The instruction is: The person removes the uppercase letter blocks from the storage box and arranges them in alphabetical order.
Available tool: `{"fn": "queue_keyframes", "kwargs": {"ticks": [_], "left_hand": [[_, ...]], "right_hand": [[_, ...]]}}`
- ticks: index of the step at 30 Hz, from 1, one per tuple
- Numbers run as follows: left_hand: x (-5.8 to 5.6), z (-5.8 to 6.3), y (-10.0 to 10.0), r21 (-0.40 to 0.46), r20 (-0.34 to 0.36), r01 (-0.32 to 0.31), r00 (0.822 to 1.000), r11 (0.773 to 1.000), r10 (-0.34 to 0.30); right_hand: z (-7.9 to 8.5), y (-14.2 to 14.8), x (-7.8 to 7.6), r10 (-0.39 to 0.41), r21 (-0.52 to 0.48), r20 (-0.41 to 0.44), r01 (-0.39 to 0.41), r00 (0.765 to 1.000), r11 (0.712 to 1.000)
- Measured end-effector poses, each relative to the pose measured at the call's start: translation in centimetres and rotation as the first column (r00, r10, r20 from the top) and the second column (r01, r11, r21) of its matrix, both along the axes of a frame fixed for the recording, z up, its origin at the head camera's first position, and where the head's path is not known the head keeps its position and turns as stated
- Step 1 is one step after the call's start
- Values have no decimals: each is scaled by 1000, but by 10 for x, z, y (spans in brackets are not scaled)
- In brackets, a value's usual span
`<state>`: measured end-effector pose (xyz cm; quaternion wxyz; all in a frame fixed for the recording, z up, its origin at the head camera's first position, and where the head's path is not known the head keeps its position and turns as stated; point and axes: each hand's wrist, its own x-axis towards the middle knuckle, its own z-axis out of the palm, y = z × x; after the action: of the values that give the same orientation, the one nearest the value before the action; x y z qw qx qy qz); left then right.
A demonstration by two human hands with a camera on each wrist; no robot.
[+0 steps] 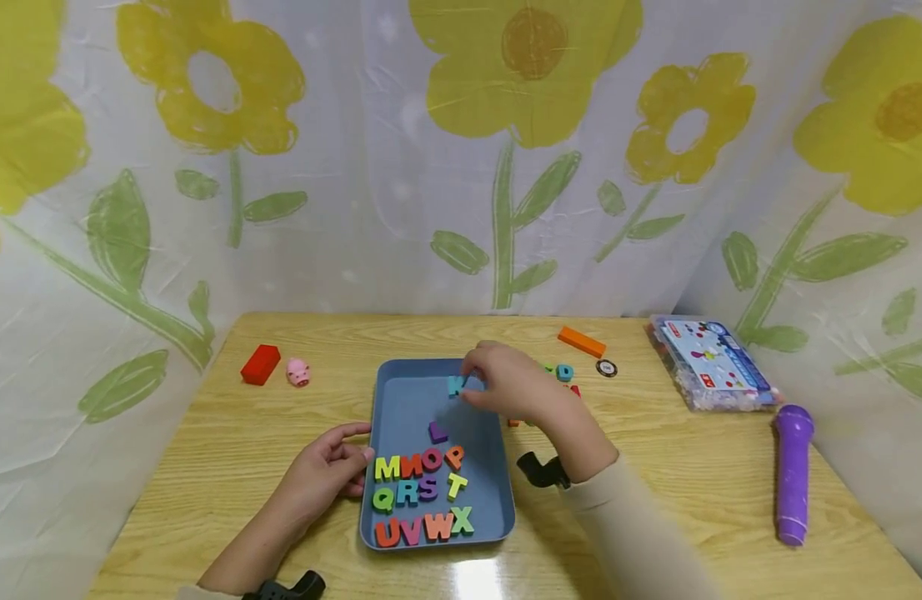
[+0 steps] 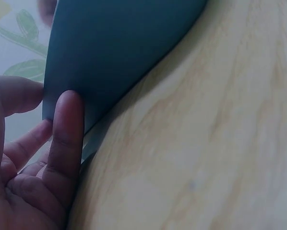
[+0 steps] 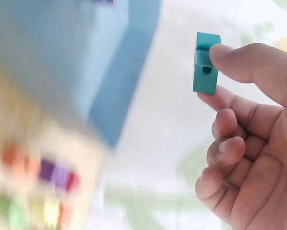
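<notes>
My right hand (image 1: 509, 385) pinches a teal letter K (image 1: 455, 385) between thumb and index finger, over the far part of the blue tray (image 1: 444, 575). The right wrist view shows this letter (image 3: 207, 79) edge-on, with the other fingers curled below. My left hand (image 1: 328, 468) holds the tray's left rim, thumb at the edge and a finger (image 2: 69, 115) against the outer wall. Inside the tray lies a purple L (image 1: 438, 432) above rows of coloured letters, among them a yellow M (image 1: 388, 468), an orange P (image 1: 454, 457) and a green X (image 1: 463, 521).
Loose letters, including a teal D (image 1: 564, 372), lie right of the tray, partly behind my right arm. Farther off are an orange block (image 1: 582, 342), a round chip (image 1: 607, 367), a bead box (image 1: 712, 362) and a purple microphone (image 1: 794, 475). Left: a red block (image 1: 261, 365) and pink pig (image 1: 298, 372).
</notes>
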<state>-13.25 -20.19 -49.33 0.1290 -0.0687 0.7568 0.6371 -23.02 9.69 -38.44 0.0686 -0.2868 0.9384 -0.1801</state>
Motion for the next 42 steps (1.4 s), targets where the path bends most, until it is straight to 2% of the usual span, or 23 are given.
{"fn": "queue_keyframes", "kwargs": {"ticks": [4,9,13,16,20,28,37,42], "left_hand": [[-1,-2,1,-7,-6,15,1000,1000,-15],[-2,-3,1,-23,4,5,1000,1000,-5],[-2,-2,0,-28,24,-6,1000,1000,7],[-2,-3,-1,-27,24,-3,1000,1000,3],[-2,-2,-1,-24,24,-2,1000,1000,2],[-2,-2,1,-27,33,4,999,1000,-3],[-2,-2,1,-31,31,9,999,999,-8],[-1,1,2,-22,23,10,1000,1000,-9]], "right_hand": [[3,52,1,-92,-56,17,93,996,994],[-17,107,5,-175,-50,48,177,983,983],[-35,128,10,-208,-36,114,213,972,976],[-46,136,11,-214,-34,146,221,966,975],[-56,141,11,-223,-38,141,231,965,972],[-66,141,10,-224,-32,146,231,964,972],[-69,137,9,-241,-10,138,245,961,969],[-55,134,12,-229,-19,109,233,967,972]]}}
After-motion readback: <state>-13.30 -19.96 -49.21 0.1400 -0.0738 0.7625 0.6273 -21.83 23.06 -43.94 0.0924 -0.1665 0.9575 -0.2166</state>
